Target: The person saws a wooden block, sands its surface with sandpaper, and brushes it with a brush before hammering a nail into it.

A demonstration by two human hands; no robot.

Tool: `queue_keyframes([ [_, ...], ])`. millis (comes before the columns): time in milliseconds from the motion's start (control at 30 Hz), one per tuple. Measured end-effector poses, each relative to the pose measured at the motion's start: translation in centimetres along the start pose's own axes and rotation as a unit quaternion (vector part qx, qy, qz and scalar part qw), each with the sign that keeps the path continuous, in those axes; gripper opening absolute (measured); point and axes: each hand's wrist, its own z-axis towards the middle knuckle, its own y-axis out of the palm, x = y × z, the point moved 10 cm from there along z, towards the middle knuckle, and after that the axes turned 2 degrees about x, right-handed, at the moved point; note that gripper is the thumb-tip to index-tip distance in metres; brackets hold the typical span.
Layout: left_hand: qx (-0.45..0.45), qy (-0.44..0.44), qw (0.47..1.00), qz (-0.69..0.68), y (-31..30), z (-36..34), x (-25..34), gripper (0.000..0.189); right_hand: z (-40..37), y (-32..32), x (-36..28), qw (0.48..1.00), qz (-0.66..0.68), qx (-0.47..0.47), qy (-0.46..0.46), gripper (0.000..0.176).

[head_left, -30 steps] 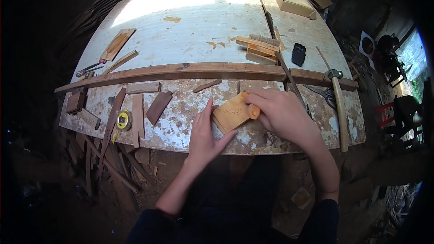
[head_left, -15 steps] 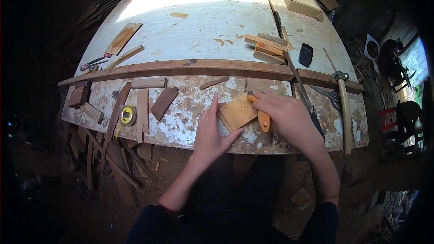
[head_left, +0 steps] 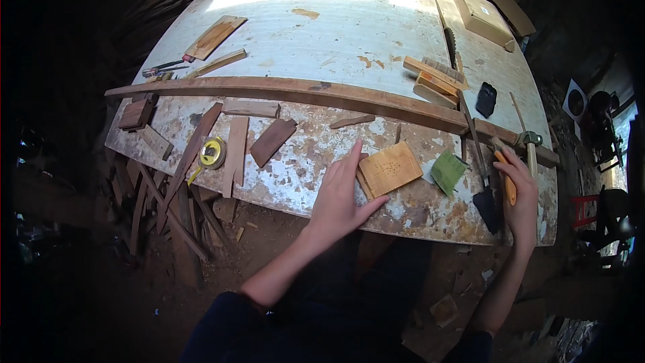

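My left hand (head_left: 340,191) grips a small light-wood block (head_left: 392,169) by its left side, thumb at the near edge and fingers up along the far side. A cluster of small dark dots marks the block's top face. Well to the right, my right hand (head_left: 521,191) is closed around a paintbrush (head_left: 507,176) with an orange handle; its tip end is small and partly covered by fingers. Between block and right hand lies a green piece of sandpaper (head_left: 448,171) with a ragged edge. A dark-bladed tool (head_left: 485,210) rests just left of my right hand.
A long wooden beam (head_left: 295,87) crosses the bench (head_left: 322,40). To the left lie a yellow tape measure (head_left: 211,152), wood offcuts (head_left: 273,142) and screwdrivers (head_left: 164,68). At right are a hammer (head_left: 531,138), stacked wood pieces (head_left: 437,84), a black object (head_left: 486,99) and a cardboard box (head_left: 484,19).
My right hand has moved right, taking the brush off the block and uncovering the green sandpaper. My left hand stays at the block. The whole view has shifted and tilted slightly.
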Motion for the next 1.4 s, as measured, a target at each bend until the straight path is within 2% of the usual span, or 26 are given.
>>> queue_keyframes([
  [33, 0.000, 0.003, 1.000, -0.001, 0.0, -0.1, 0.1, 0.123, -0.9, 0.4, 2.2, 0.999, 0.008, -0.018, 0.030, 0.047],
  [200, -0.012, -0.011, 1.000, -0.001, 0.1, -0.1, 0.0, 0.118, -4.7, 1.3, 6.5, 0.988, -0.135, -0.022, 0.074, 0.048],
  [300, 0.004, 0.000, 1.000, -0.011, -0.3, 0.0, 0.3, 0.115, -6.3, 0.7, 6.7, 0.991, -0.104, -0.012, 0.087, 0.046],
  [400, 0.037, 0.025, 0.999, -0.028, -1.4, 0.2, 0.8, 0.098, -8.1, 1.0, 6.4, 0.990, -0.011, 0.026, 0.136, 0.027],
  [433, 0.059, 0.020, 0.997, -0.042, -2.1, 0.2, 0.5, 0.088, -8.8, 1.6, 6.7, 0.986, 0.027, 0.031, 0.159, 0.023],
  [467, 0.081, 0.015, 0.995, -0.057, -2.9, 0.1, -0.1, 0.077, -9.6, 1.6, 7.1, 0.977, 0.065, 0.074, 0.190, 0.021],
  [500, 0.102, 0.008, 0.992, -0.071, -3.8, 0.0, -0.7, 0.067, -9.7, 1.8, 6.5, 0.980, 0.055, 0.075, 0.174, 0.022],
  [567, 0.137, -0.069, 0.985, -0.085, -5.9, 0.4, -2.6, 0.038, -10.2, 1.9, 5.5, 0.986, 0.030, 0.076, 0.148, 0.026],
  [600, 0.135, -0.079, 0.986, -0.059, -6.5, 0.6, -3.6, 0.030, -10.3, 2.2, 5.5, 0.983, 0.046, 0.080, 0.161, 0.029],
  [733, 0.129, -0.080, 0.988, -0.005, -8.3, 2.4, -5.4, 0.013, -10.8, 1.8, 6.8, 0.982, 0.016, 0.094, 0.163, 0.023],
  [800, 0.140, -0.064, 0.988, 0.013, -9.2, 3.1, -5.3, 0.011, -11.0, 1.0, 7.4, 0.978, -0.034, 0.110, 0.175, 0.020],
  [900, 0.130, -0.080, 0.988, 0.006, -8.9, 3.8, -6.6, 0.010, -11.1, -1.4, 6.7, 0.972, -0.067, 0.188, 0.122, 0.019],
  [1033, 0.108, -0.083, 0.990, 0.041, -9.0, 4.6, -6.2, 0.008, -13.3, -6.6, 10.8, 0.913, -0.210, 0.292, 0.195, 0.028],
  [1133, 0.092, -0.081, 0.991, 0.046, -8.7, 5.4, -6.2, 0.008, -12.4, -4.5, 15.7, 0.926, -0.087, 0.158, 0.332, 0.036],
  [1233, 0.036, -0.092, 0.993, 0.066, -7.3, 6.1, -7.3, 0.013, -11.2, -3.1, 15.5, 0.935, -0.177, 0.137, 0.276, 0.041],
  [1333, -0.004, -0.133, 0.987, 0.091, -6.2, 7.1, -7.9, 0.020, -10.9, -2.4, 17.2, 0.960, -0.077, 0.134, 0.233, 0.039],
  [1400, -0.047, -0.164, 0.978, 0.118, -5.3, 7.7, -9.0, 0.025, -12.7, -1.9, 18.2, 0.933, 0.099, 0.138, 0.316, 0.037],
])
